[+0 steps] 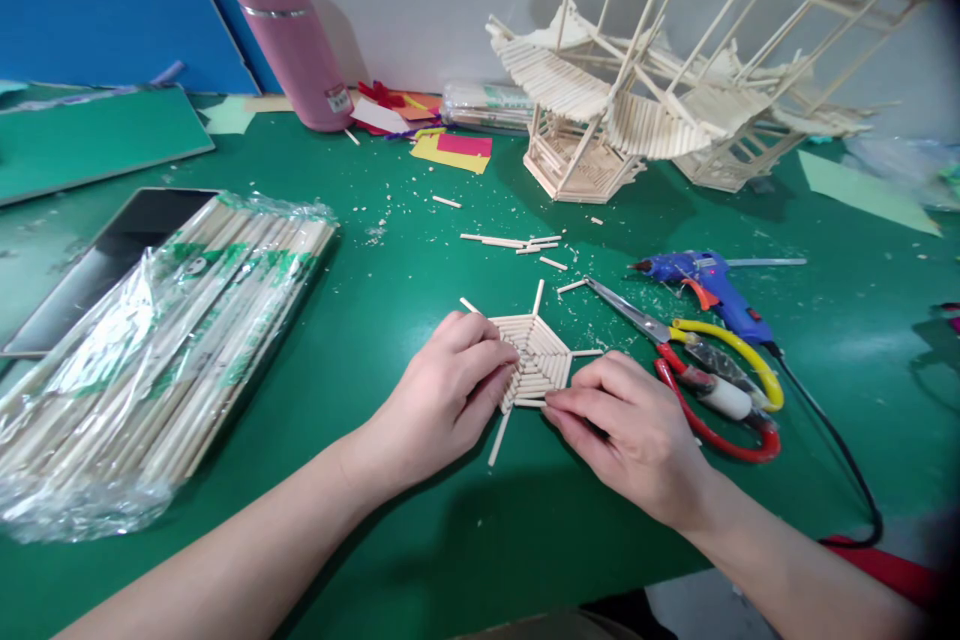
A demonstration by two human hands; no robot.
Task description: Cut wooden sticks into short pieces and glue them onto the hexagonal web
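Web: pale six-sided spiderweb-like piece of thin wooden sticks (pixel 541 356), flat on green surface (pixel 390 270), between both hands, spokes jutting out.
Left hand: left hand (pixel 450 380) at web's 9 o'clock, fingers drawn together over its edge; grip or press, cannot tell.
Right hand: right hand (pixel 634 420) at 4 o'clock, fingertips pinching end of short pale stick (pixel 529 404) along web's lower edge.
Tools: red-and-yellow-handled metal scissors (pixel 696 377), 3 o'clock; blue plastic glue gun (pixel 701 272), between 2 and 3.
Supply: clear-plastic-wrapped wooden stick bundle (pixel 187 320), 9 o'clock.
Back: 2 pale stick-built models with curved roofs (pixel 555 80), about 1 o'clock.
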